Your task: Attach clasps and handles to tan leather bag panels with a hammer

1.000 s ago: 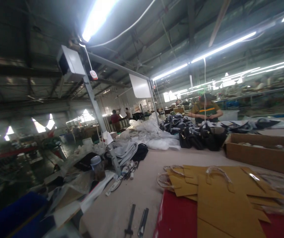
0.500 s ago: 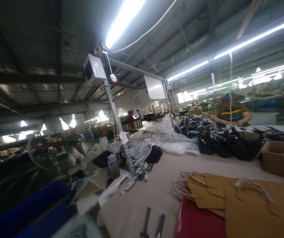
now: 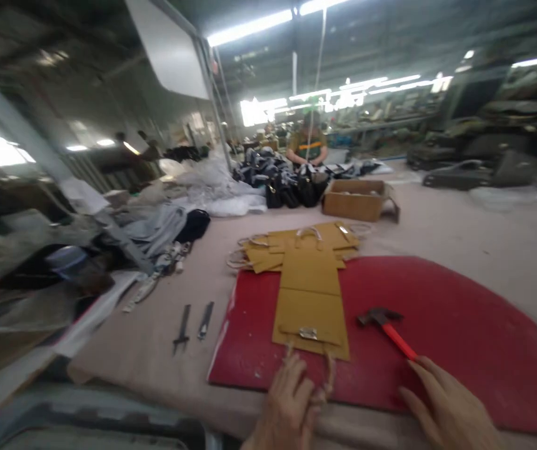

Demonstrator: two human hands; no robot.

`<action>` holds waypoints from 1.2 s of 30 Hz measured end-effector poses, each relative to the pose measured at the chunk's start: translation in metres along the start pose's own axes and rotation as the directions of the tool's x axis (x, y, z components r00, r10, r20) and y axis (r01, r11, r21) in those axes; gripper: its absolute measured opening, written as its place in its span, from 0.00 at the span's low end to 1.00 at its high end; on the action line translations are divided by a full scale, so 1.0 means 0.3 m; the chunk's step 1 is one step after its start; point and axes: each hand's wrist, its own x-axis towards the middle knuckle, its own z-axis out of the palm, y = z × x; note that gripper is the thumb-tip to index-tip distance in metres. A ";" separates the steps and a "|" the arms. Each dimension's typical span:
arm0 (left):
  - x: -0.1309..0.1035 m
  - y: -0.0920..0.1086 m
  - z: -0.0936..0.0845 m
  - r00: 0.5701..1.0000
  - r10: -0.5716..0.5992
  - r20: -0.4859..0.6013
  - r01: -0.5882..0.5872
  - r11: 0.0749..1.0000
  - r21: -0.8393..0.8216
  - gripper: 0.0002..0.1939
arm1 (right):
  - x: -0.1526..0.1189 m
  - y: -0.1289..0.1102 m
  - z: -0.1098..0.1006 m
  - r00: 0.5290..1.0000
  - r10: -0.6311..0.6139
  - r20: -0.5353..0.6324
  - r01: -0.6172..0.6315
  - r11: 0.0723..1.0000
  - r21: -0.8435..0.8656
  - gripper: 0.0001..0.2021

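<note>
Left hand (image 3: 287,400) first: fingers bunched over the looped handle (image 3: 330,370) at the near end of the tan panel (image 3: 310,312). Blur hides whether that grip is actually pinching it, so can't tell. If it's only resting there, I reckon a tug could slip the loop loose or skew the panel.

Right hand (image 3: 456,406) looks open, thumb and fingers spread, fingertips just at the end of the hammer's (image 3: 398,340) red handle. Catching it that far back might let the head swing or drop, imo, and the metal fitting (image 3: 308,333) could get scuffed.

Panel's flat on the red board (image 3: 437,306), far end lying against the other tan pieces (image 3: 261,256), so dragging it might shift those too. Two slim tools (image 3: 183,328) sit left of the board on the bench (image 3: 150,350), well apart from the hammer.
</note>
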 end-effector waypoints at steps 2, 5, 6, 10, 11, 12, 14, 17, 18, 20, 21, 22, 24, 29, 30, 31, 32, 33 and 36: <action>-0.009 -0.001 0.022 0.999 -0.005 -0.037 0.004 1.000 -0.030 0.11 | -0.061 -0.007 -0.053 0.996 0.011 0.090 0.000 0.993 -0.115 0.23; -0.002 0.019 0.026 0.996 0.022 -0.086 -0.024 1.000 -0.018 0.10 | -0.051 -0.038 -0.061 0.988 0.056 0.146 -0.030 0.984 -0.175 0.19; 0.004 0.030 0.025 0.996 0.029 -0.090 -0.030 0.999 -0.010 0.10 | -0.038 -0.046 -0.058 0.985 0.072 0.156 -0.042 0.982 -0.187 0.18; 0.036 0.081 0.027 0.997 0.031 -0.069 -0.030 1.000 0.009 0.11 | 0.013 -0.045 -0.057 0.974 0.114 0.196 -0.061 0.964 -0.259 0.16; 0.043 0.095 0.030 0.997 0.028 -0.066 -0.028 1.000 0.013 0.12 | 0.022 -0.038 -0.058 0.973 0.115 0.202 -0.056 0.960 -0.274 0.15; 0.050 0.109 0.033 0.998 0.024 -0.060 -0.023 1.000 0.019 0.12 | 0.031 -0.030 -0.059 0.971 0.114 0.209 -0.051 0.957 -0.284 0.15; 0.061 0.135 0.039 0.999 0.015 -0.043 -0.014 0.999 0.030 0.13 | 0.046 -0.014 -0.056 0.970 0.108 0.216 -0.043 0.957 -0.287 0.14; 0.071 0.166 0.050 0.999 -0.002 -0.032 0.003 0.999 0.042 0.13 | 0.061 0.009 -0.046 0.970 0.113 0.216 -0.051 0.961 -0.272 0.14; 0.074 0.175 0.054 0.999 -0.004 -0.036 0.005 0.999 0.043 0.13 | 0.065 0.015 -0.043 0.970 0.120 0.213 -0.060 0.961 -0.270 0.14; 0.077 0.190 0.061 0.999 -0.010 -0.040 0.012 0.999 0.040 0.13 | 0.072 0.027 -0.040 0.968 0.144 0.204 -0.084 0.957 -0.277 0.15; 0.079 0.197 0.063 0.999 -0.012 -0.036 0.013 0.999 0.036 0.13 | 0.076 0.031 -0.041 0.967 0.157 0.199 -0.096 0.953 -0.286 0.15; 0.079 0.203 0.064 1.000 -0.016 -0.025 0.016 0.999 0.033 0.13 | 0.081 0.032 -0.042 0.966 0.169 0.197 -0.105 0.949 -0.299 0.15; 0.078 0.214 0.066 1.000 -0.026 -0.009 0.026 0.999 0.033 0.13 | 0.093 0.026 -0.048 0.963 0.192 0.191 -0.125 0.940 -0.316 0.15; 0.059 0.220 0.083 1.000 -0.004 0.022 0.003 0.999 0.044 0.12 | 0.147 -0.081 -0.046 0.989 0.109 0.102 -0.101 0.992 -0.076 0.16; 0.054 0.219 0.089 0.999 0.007 0.031 -0.009 0.999 0.044 0.13 | 0.163 -0.116 -0.038 0.992 0.068 0.103 -0.070 0.997 0.013 0.16; 0.051 0.219 0.093 0.999 0.014 0.036 -0.015 0.999 0.041 0.13 | 0.179 -0.154 -0.028 0.992 0.027 0.121 -0.039 0.995 0.097 0.16; 0.050 0.219 0.094 0.999 0.017 0.035 -0.018 0.999 0.036 0.13 | 0.195 -0.191 -0.013 0.988 -0.012 0.151 -0.014 0.985 0.170 0.16; 0.051 0.219 0.091 0.999 0.014 0.035 -0.015 1.000 0.027 0.13 | 0.211 -0.226 0.003 0.981 -0.048 0.189 0.004 0.973 0.229 0.16; 0.064 0.217 0.052 0.998 0.026 0.049 -0.025 0.999 -0.022 0.14 | 0.239 -0.303 0.059 0.948 -0.151 0.279 0.058 0.947 0.315 0.16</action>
